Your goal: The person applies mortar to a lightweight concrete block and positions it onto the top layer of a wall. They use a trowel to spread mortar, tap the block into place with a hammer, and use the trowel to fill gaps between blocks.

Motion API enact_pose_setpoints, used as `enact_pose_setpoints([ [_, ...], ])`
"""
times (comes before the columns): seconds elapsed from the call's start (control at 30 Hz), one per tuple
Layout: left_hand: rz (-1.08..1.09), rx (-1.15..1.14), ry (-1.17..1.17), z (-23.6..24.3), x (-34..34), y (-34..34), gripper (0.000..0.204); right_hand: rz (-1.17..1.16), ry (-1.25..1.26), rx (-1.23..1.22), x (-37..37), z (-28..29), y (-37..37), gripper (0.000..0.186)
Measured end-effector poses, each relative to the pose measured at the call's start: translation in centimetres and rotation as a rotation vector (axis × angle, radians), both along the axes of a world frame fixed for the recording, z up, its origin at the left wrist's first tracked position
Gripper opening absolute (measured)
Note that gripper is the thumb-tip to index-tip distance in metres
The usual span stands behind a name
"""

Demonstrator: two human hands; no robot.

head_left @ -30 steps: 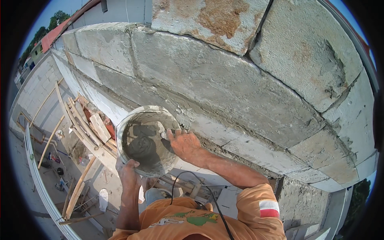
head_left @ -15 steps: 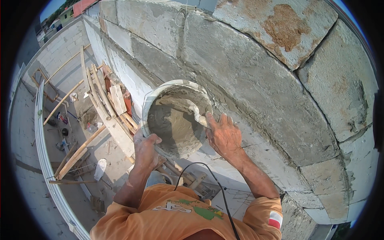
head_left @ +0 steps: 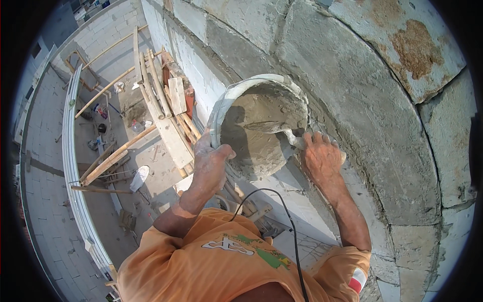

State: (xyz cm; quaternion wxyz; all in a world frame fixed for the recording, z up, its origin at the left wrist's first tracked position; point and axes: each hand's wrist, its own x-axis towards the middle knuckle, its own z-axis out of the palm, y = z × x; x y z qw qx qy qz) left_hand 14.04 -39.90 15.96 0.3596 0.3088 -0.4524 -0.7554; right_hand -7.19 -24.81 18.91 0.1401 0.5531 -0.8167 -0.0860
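A round, pale bucket (head_left: 220,111) of wet grey mortar (head_left: 254,146) tilts against the block wall. My left hand (head_left: 211,163) grips its near left rim, the thumb lying over the edge. In my right hand (head_left: 322,157) is the handle of a trowel (head_left: 293,138), fingers wrapped round it, the end poking out past my palm. The trowel's blade lies on the mortar inside the bucket, smeared with it and partly hard to make out.
The block wall (head_left: 347,110) with mortared joints rises along the right. Below on the left, bamboo poles (head_left: 160,90), planks (head_left: 168,138) and a white sack-like piece (head_left: 140,178) lie about the floor. Long metal profiles (head_left: 73,166) run down the left side. A black cable (head_left: 282,199) hangs before my shirt.
The view has shifted, so the bucket and both hands appear farther right. My trowel has turned and its blade shows lower over the mortar. Both hands keep their grips.
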Motion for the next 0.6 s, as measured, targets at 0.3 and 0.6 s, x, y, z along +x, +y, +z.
enact_pose_setpoints([
  [0.3,0.061,-0.033,-0.021,-1.3,0.2,-0.6,0.066,0.092,-0.231,0.087,0.6,-0.4,0.1,0.05],
  [0.6,0.066,0.014,0.076,0.9,0.5,-0.1,0.064,-0.022,-0.267,0.161,0.0,0.6,-0.6,0.044],
])
